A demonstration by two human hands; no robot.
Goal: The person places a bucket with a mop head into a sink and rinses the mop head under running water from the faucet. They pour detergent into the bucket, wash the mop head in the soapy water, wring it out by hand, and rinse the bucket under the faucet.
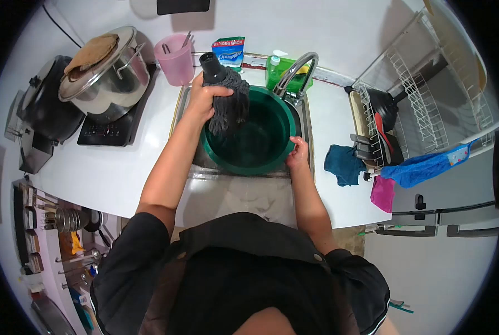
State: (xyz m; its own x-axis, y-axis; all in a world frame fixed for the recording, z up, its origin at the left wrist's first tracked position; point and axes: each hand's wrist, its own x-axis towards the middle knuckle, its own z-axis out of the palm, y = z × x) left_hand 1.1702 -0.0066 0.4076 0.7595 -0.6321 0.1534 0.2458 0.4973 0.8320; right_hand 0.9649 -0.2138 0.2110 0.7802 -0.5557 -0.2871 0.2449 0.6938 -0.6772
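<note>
My left hand [206, 100] is wrapped round a dark grey mop head [230, 103] with a black socket on top, its strands hanging over the left side of a green basin [252, 166]. The basin sits in the metal sink [202, 170], under the curved faucet [311, 61]. My right hand [298, 152] grips the basin's right rim, thumb and fingers closed on it. Inside the basin it is dark, and I cannot tell how much water it holds.
Left are a large steel pot [113, 84] and an induction cooker [105, 131]. A pink pitcher [174, 61], a detergent pack [229, 53] and a green container [287, 72] stand behind the sink. Right are a dish rack [417, 100] and a teal cloth [343, 164].
</note>
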